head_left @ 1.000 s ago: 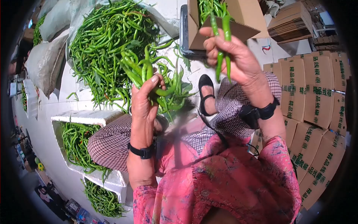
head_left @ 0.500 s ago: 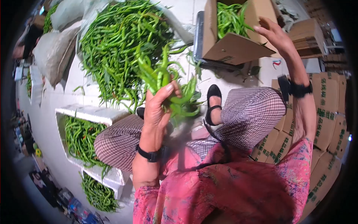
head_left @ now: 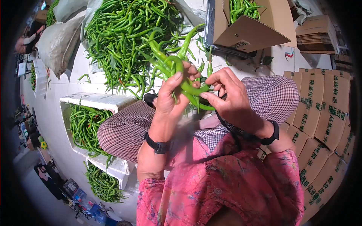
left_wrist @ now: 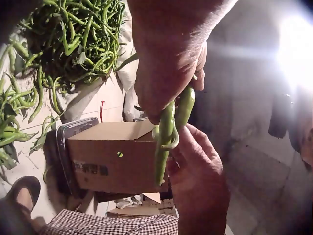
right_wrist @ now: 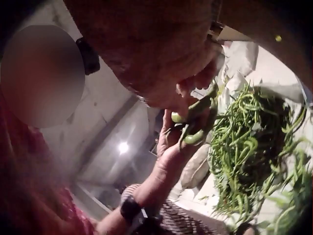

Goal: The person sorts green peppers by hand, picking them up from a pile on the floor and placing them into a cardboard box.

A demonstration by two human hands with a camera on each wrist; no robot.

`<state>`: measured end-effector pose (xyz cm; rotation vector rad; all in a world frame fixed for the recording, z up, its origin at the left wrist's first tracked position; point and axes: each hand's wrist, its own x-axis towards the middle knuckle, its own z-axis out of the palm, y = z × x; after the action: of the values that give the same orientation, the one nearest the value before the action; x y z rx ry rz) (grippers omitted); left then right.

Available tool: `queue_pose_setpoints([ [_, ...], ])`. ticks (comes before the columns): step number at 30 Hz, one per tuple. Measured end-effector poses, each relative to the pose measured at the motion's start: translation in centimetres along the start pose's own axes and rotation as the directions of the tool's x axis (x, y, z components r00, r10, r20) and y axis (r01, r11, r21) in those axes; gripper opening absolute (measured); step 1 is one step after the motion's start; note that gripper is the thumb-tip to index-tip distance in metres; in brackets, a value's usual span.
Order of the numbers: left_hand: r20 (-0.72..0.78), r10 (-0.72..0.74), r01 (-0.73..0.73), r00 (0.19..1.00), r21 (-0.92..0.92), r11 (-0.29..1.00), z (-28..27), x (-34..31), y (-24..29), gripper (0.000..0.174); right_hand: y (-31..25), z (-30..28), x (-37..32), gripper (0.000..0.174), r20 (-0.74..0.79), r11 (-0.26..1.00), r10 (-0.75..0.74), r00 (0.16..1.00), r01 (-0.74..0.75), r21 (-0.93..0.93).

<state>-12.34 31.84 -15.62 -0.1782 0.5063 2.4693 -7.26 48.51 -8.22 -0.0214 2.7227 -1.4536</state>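
In the head view my left hand (head_left: 169,94) grips a bunch of long green chili peppers (head_left: 163,56), their ends sticking out past the fingers. Close beside it, my right hand (head_left: 235,103) has thumb and fingertips at the end of a curved pepper (head_left: 194,90) from that bunch, pinching it. The left wrist view shows peppers (left_wrist: 165,142) hanging below the left hand (left_wrist: 166,63), the right hand's fingers (left_wrist: 195,147) meeting one of them. Seen from the right wrist, the left hand (right_wrist: 168,152) cradles the peppers (right_wrist: 194,138) beneath the right hand.
A large heap of chili peppers (head_left: 124,49) lies on the floor ahead. An open carton (head_left: 249,35) with peppers stands on a dark tray at front right. Foam boxes (head_left: 113,100) of peppers sit left, printed cartons (head_left: 320,109) right. A full sack (head_left: 56,49) leans behind.
My right hand held two peppers a second ago, then reached to the open carton without them. It has now come back to the bunch in my left hand. The left hand keeps its grip.
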Motion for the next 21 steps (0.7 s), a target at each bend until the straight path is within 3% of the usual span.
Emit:
queue_pose_setpoints([
  [1, 0.069, -0.005, 0.008, 0.998, -0.049, 0.999, -0.1, -0.1, 0.1, 0.035, 0.1, 0.2, 0.0, 0.029, 0.003, 1.000, -0.002, 1.000, 0.002, 0.001],
  [3, 0.031, 0.008, -0.008, 0.999, -0.020, 1.000, 0.0, -0.4, -0.1, 0.035, 0.7, 1.0, 0.1, 0.032, -0.129, 0.947, -0.294, 0.947, 0.271, -0.174],
  [4, 0.008, 0.009, -0.008, 1.000, -0.002, 1.000, -0.2, -0.4, -0.2, 0.036, 1.0, 1.1, 0.3, 0.032, -0.130, 0.947, -0.293, 0.947, 0.269, -0.173],
  [6, -0.049, 0.008, -0.008, 0.999, 0.009, 1.000, -0.3, -0.2, -0.5, 0.039, 1.6, 0.9, 1.0, 0.034, 0.050, 0.927, -0.342, 0.938, 0.346, -0.146],
  [9, -0.107, 0.005, 0.003, 0.994, 0.076, 0.997, 0.4, 0.0, -0.3, 0.041, 2.3, 1.1, 1.2, 0.034, 0.124, 0.933, -0.299, 0.946, 0.317, -0.170],
  [13, -0.028, -0.022, 0.025, 0.999, 0.110, 0.994, -0.3, 0.2, 0.6, 0.044, 3.3, 1.2, 0.6, 0.031, 0.019, 0.965, -0.250, 0.968, 0.250, -0.077],
  [14, -0.142, 0.041, -0.031, 0.989, 0.070, 0.997, 0.1, 0.5, -0.1, 0.038, 3.2, 0.7, 0.8, 0.030, 0.053, 0.976, 0.007, 0.999, -0.019, 0.219],
  [15, -0.140, 0.042, -0.032, 0.989, 0.072, 0.997, 0.2, 0.4, 0.1, 0.038, 3.2, 0.2, 1.0, 0.030, 0.158, 0.831, 0.241, 0.958, -0.288, 0.476],
  [16, -0.150, 0.019, -0.003, 0.988, 0.105, 0.994, 0.2, 0.1, 0.3, 0.035, 4.1, -0.3, 1.4, 0.035, 0.175, 0.738, 0.213, 0.961, -0.276, 0.616],
  [17, -0.157, -0.006, 0.027, 0.988, 0.136, 0.990, 0.3, 0.0, 0.5, 0.032, 4.5, -0.7, 1.7, 0.035, 0.167, 0.740, 0.214, 0.962, -0.271, 0.616],
  [19, -0.152, 0.015, 0.005, 0.988, 0.134, 0.991, 1.4, -0.4, 1.2, 0.030, 5.1, -1.5, 2.0, 0.037, 0.178, 0.454, 0.302, 0.937, -0.305, 0.837],
  [21, -0.128, 0.025, -0.013, 0.991, 0.093, 0.996, 1.7, -0.4, 2.0, 0.032, 5.4, -2.4, 2.0, 0.038, 0.205, 0.435, 0.277, 0.939, -0.313, 0.845],
])
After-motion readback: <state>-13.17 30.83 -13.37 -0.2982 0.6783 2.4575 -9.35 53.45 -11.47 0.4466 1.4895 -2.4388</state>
